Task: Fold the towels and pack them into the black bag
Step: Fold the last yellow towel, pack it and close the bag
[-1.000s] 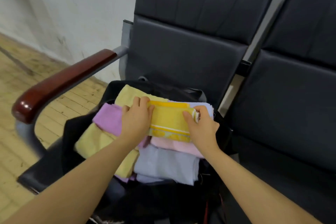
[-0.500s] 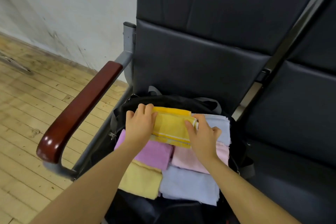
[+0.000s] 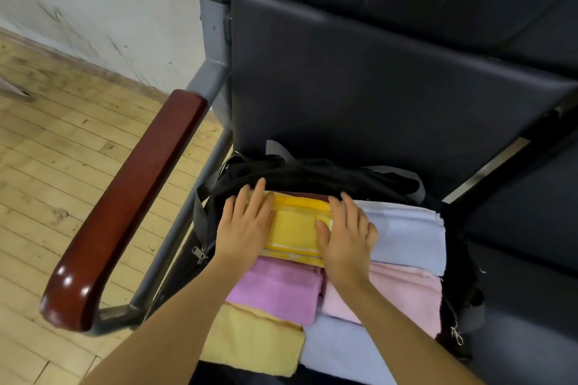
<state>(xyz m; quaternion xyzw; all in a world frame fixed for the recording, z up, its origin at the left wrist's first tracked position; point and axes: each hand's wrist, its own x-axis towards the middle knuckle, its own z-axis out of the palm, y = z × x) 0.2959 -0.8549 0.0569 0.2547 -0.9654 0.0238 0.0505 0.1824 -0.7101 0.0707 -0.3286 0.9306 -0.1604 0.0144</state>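
The black bag (image 3: 312, 173) lies open on a black chair seat, filled with folded towels. A folded yellow towel (image 3: 295, 228) with a bright band rests at the bag's far left. My left hand (image 3: 245, 225) presses flat on its left end, and my right hand (image 3: 345, 236) presses flat on its right end. Below it lie a purple towel (image 3: 276, 291), a pink towel (image 3: 400, 297), a pale yellow towel (image 3: 253, 341) and a lavender towel (image 3: 341, 356). Another lavender towel (image 3: 406, 234) sits at the far right.
The chair backrest (image 3: 359, 78) rises right behind the bag. A dark red wooden armrest (image 3: 131, 206) on a grey metal frame runs along the left. A second black seat (image 3: 531, 228) adjoins on the right. Wooden floor (image 3: 47, 181) and a white wall lie to the left.
Both hands have carried the yellow towel down onto the stack at the bag's far left and flattened on it. The view has tilted down and closer.
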